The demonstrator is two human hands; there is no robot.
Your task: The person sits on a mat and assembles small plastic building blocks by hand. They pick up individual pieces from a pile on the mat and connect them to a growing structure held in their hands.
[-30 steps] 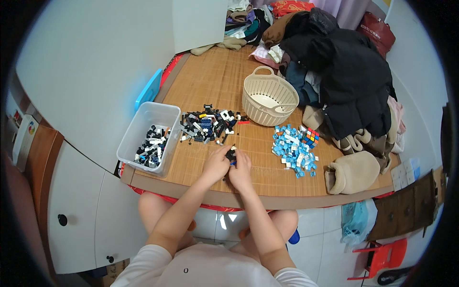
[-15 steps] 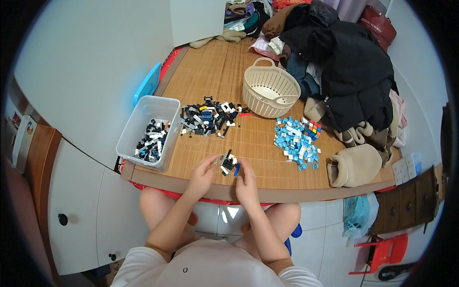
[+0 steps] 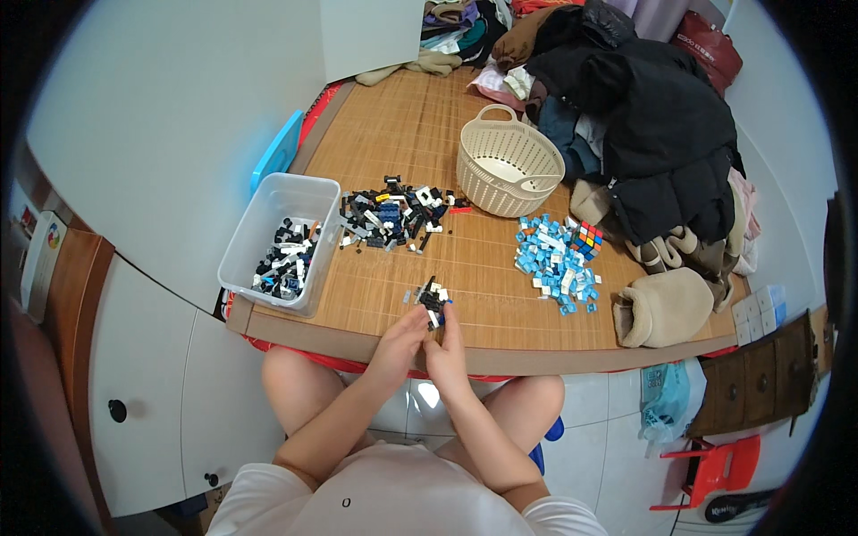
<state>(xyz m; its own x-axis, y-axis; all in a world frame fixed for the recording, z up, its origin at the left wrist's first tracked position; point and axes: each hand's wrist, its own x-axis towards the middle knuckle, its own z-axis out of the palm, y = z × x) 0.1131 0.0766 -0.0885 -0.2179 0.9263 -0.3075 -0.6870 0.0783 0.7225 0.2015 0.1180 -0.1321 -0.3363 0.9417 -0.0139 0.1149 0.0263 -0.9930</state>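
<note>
A small heap of black and white toy building bricks [image 3: 435,293] lies on the bamboo mat near its front edge. My left hand [image 3: 399,344] touches its near left side, fingers stretched out and close together. My right hand [image 3: 446,348] lies along the near right side, its fingers also extended; a bit of blue shows by its fingertips. The two hands nearly meet at the thumbs, hiding the near part of the heap. A small grey piece [image 3: 407,296] lies just left of the heap.
Beyond the hands spreads a larger brick pile [image 3: 393,214], beside a clear bin [image 3: 326,241] of bricks at left. A beige basket [image 3: 509,183], blue and white pieces [image 3: 554,263], a puzzle cube [image 3: 586,239] and piled clothes [image 3: 661,134] occupy the right side.
Both hands have come closer together around the near side of the small heap, the left moving right. The blue piece by my right fingers is now mostly covered.
</note>
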